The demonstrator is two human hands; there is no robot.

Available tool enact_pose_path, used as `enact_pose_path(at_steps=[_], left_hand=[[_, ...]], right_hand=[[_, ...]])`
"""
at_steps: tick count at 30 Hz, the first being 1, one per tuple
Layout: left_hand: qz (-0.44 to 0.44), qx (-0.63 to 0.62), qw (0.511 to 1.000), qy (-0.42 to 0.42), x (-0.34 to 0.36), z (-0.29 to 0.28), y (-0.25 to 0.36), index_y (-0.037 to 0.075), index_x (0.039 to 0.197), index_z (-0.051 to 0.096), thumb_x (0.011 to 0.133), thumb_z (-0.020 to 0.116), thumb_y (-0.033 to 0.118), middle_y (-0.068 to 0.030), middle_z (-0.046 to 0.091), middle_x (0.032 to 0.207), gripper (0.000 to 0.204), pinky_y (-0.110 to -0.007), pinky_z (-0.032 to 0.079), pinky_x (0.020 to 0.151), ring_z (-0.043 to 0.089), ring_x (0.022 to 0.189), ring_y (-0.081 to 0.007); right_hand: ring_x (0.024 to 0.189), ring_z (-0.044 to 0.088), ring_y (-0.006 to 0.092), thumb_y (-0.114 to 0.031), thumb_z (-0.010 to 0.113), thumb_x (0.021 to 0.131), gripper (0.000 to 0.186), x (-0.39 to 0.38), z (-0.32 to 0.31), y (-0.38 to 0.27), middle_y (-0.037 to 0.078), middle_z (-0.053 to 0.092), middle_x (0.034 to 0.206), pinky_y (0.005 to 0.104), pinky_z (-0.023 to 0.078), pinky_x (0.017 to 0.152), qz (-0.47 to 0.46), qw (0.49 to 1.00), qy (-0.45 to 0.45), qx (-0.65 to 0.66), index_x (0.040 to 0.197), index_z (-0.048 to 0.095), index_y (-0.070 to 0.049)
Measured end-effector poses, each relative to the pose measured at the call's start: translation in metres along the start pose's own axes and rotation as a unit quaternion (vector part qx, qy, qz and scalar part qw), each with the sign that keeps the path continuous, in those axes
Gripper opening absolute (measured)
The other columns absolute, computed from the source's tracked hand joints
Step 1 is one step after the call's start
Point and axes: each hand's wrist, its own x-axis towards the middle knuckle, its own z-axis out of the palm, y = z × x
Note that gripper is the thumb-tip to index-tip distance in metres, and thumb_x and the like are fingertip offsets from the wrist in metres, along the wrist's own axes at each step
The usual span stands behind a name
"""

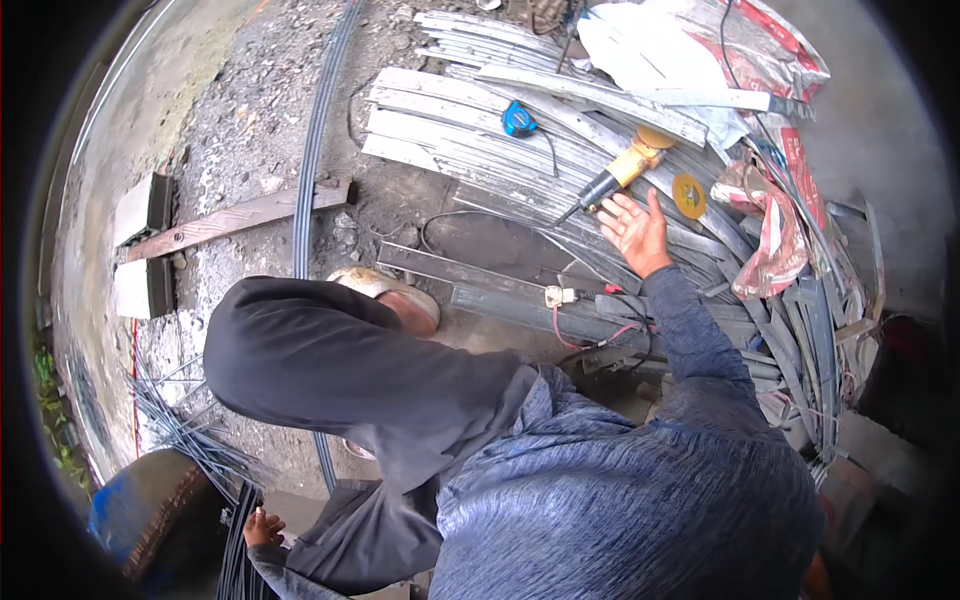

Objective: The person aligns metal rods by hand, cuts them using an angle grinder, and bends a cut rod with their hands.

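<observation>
My right hand [635, 230] is open, palm up and fingers loosely spread, just below a yellow-and-black angle grinder [625, 170]. A yellow disc [689, 196] lies to its right. The grinder rests on long, pale, dusty strips [450, 125], with a blue tape measure [518, 118] farther up among them. Low in the head view, my left hand [263, 528] hangs beside my bent leg, near a bundle of dark rods [240, 560], its fingers loosely curled and apart with nothing visible in them.
A white-and-red sack [780, 55] covers part of the pile. Grey rods [315, 150] cross a wooden plank [230, 215] on rubble, beside concrete blocks [140, 288]. A power socket with wires [558, 296] lies below the pile, and a blue-marked barrel-like object [125, 510] stands lower left.
</observation>
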Motion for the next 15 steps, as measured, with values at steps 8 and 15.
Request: enact_pose_path(at_steps=[8,15], left_hand=[[0.015,0.018,1.0,0.007,0.002,0.005,0.005,0.009,0.123,0.054,0.097,0.065,0.049,-0.0107,0.067,0.09,0.049,-0.032,0.04,0.047,0.067,0.066,-0.0212],[0.016,-0.003,1.0,0.012,-0.001,0.001,0.001,0.012,0.127,0.053,0.098,0.062,0.049,-0.0093,0.067,0.093,0.048,-0.036,0.043,0.05,0.067,0.069,-0.0213]], right_hand=[[0.133,0.049,0.0398,-0.079,0.052,0.087,0.106,-0.003,0.021,0.014,0.024,0.046,0.15,0.0506,0.035,0.113,0.0,0.999,-0.046,-0.005,0.151,0.034,0.004],[0.059,0.04,0.0063,-0.048,0.075,0.088,0.047,0.049,0.004,-0.004,-0.002,0.04,0.081,0.0257,0.031,0.046,-0.157,0.961,0.17,-0.154,0.104,0.055,-0.008]])
